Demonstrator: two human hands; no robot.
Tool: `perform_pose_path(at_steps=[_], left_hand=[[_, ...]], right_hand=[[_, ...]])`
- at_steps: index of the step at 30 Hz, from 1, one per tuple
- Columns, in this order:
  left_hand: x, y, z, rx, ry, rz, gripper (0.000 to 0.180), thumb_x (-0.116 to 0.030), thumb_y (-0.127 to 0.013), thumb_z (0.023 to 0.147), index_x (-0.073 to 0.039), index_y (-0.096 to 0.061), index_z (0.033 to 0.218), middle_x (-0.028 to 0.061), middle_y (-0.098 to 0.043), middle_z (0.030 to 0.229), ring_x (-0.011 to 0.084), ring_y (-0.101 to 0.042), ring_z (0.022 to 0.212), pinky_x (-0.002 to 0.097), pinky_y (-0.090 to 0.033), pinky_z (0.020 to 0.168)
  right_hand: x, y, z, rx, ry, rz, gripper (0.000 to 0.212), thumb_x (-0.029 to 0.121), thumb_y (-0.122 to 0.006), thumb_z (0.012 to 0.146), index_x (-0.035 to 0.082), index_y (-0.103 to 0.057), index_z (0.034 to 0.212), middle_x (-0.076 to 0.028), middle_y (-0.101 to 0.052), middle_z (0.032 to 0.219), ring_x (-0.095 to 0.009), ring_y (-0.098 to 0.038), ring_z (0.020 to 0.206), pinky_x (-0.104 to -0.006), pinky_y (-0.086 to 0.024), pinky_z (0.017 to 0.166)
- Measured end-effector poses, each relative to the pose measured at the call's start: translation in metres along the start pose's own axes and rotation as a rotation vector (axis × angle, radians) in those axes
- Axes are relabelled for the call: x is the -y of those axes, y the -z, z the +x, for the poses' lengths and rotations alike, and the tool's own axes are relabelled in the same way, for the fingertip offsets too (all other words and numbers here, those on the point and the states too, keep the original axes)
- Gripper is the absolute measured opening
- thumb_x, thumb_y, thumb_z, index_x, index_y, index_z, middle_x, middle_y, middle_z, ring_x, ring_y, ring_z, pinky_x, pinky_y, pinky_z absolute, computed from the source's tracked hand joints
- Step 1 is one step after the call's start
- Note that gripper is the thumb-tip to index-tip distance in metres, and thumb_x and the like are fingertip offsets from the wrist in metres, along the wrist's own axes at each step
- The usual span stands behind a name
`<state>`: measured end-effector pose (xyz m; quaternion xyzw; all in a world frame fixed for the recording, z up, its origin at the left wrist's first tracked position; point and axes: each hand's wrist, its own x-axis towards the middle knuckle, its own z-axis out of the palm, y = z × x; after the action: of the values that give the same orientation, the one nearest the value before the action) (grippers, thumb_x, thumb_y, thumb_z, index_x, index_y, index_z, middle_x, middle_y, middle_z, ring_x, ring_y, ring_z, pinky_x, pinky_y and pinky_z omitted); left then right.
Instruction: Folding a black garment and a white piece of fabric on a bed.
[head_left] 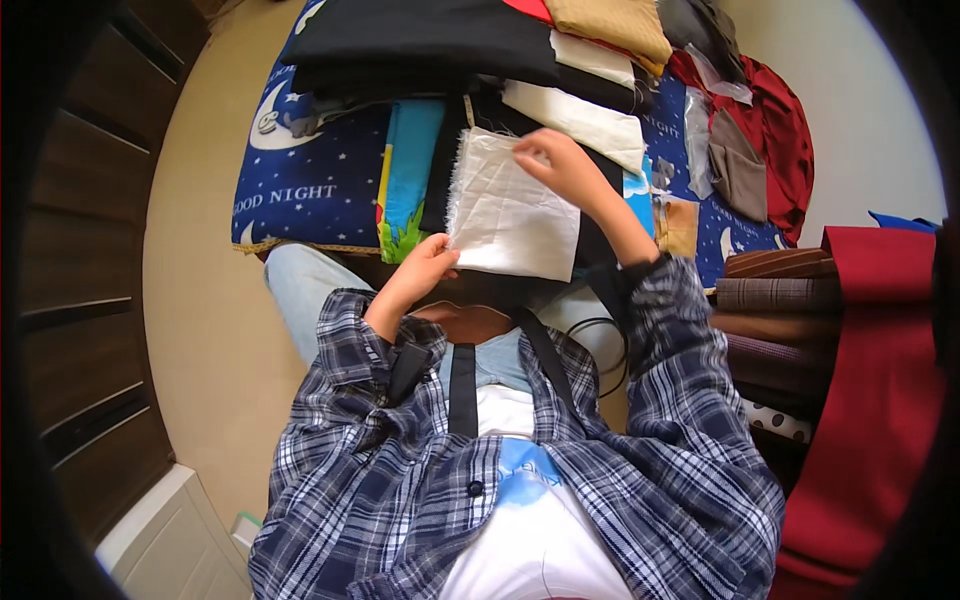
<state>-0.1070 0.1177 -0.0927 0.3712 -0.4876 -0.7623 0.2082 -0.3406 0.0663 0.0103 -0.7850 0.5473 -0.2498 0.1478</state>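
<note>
A white piece of cloth with a frayed left edge lies in front of me, over black fabric. My left hand pinches its near left corner between thumb and fingers. Over the far right part of the cloth is my right hand, its fingers curled near the far edge; whether they grip the cloth is not clear. Another folded white cloth lies just beyond. A bright blue, green and yellow printed cloth shows at the left of the black fabric.
Everything rests on a dark blue bedspread with moons and stars. Folded black fabric and tan cloth are piled at the back. Dark red fabric lies at the far right. Stacked folded fabrics and a red cloth stand at my right.
</note>
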Motion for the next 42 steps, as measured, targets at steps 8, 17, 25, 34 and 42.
perform_pose_path(at_steps=[8,17,25,34,42], left_hand=[[0.009,-0.001,0.000,0.025,0.009,-0.023,0.025,-0.015,-0.049,0.084,-0.001,-0.045,0.104,0.0024,-0.051,0.091,0.0080,-0.048,0.075,0.0217,-0.043,0.065],[0.011,-0.002,0.002,-0.012,-0.026,0.040,0.025,-0.011,-0.048,0.082,0.002,-0.047,0.102,0.0033,-0.053,0.085,0.0091,-0.050,0.071,0.0231,-0.044,0.064],[0.012,-0.004,0.004,-0.010,-0.044,0.038,0.024,-0.011,-0.048,0.081,0.002,-0.048,0.102,0.0038,-0.053,0.085,0.0101,-0.050,0.072,0.0239,-0.044,0.064],[0.014,-0.004,0.005,-0.022,-0.042,0.029,0.023,-0.011,-0.048,0.082,0.002,-0.048,0.101,0.0032,-0.052,0.083,0.0098,-0.050,0.071,0.0240,-0.044,0.063],[0.016,-0.003,0.006,-0.022,-0.017,0.040,0.024,-0.011,-0.048,0.082,0.001,-0.047,0.102,0.0031,-0.052,0.084,0.0092,-0.049,0.073,0.0237,-0.045,0.063]], right_hand=[[0.005,-0.022,0.070,0.532,-0.505,-0.268,0.052,0.055,-0.044,0.076,0.009,-0.064,0.086,-0.011,-0.062,0.085,-0.029,-0.054,0.091,-0.0342,-0.040,0.081],[0.010,-0.011,0.070,0.603,-0.552,0.185,0.034,0.039,-0.057,0.077,0.006,-0.063,0.076,0.002,-0.054,0.067,-0.008,-0.046,0.063,-0.0218,-0.036,0.059],[0.011,-0.005,0.073,0.643,-0.578,0.354,0.040,0.042,-0.059,0.074,0.004,-0.064,0.083,0.000,-0.055,0.071,-0.010,-0.045,0.062,-0.0249,-0.036,0.056],[0.027,0.008,0.066,0.751,-0.604,0.257,0.035,0.034,-0.059,0.077,0.003,-0.063,0.092,0.000,-0.060,0.085,-0.008,-0.051,0.078,-0.0205,-0.038,0.074],[0.017,0.005,0.054,0.730,-0.448,0.650,0.036,0.016,-0.049,0.084,0.007,-0.047,0.118,-0.001,-0.050,0.111,-0.007,-0.043,0.098,-0.0195,-0.034,0.082]])
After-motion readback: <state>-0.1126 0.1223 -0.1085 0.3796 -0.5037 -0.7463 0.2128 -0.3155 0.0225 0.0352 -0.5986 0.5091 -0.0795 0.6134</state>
